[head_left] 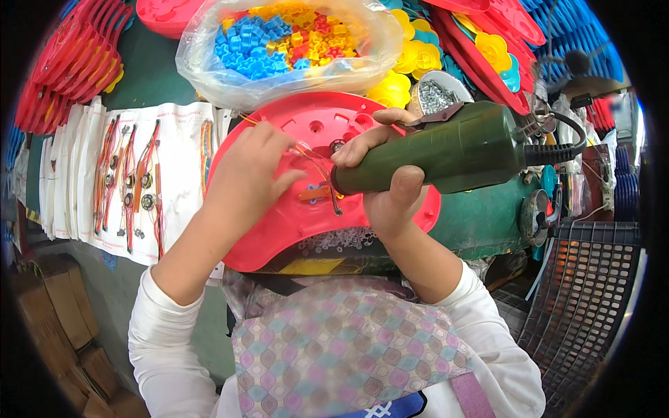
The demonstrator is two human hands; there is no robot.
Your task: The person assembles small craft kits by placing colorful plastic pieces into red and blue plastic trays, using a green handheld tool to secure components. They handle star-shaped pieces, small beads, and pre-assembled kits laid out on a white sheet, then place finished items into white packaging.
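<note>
A red-pink plastic shell (320,230) lies with its hollow side up in front of me. My right hand (390,171) is wrapped round a dark green power screwdriver (446,150), its front end low over the shell's middle; I cannot make out the bit. My left hand (254,167) reaches over the shell's left part, fingers bent onto thin coloured wires (304,150), its thumb apart from the forefinger. Close to the screwdriver's front end are a small orange circuit board (315,194) and a round metal part (337,145). The left fingertips are partly hidden.
Left, wired speaker sets (129,181) lie on white sheets. Beyond the shell stand a bag of small coloured plastic pieces (279,42) and a tub of screws (435,94). Red shells (77,63) are stacked far left. A dark plastic crate (582,292) stands right.
</note>
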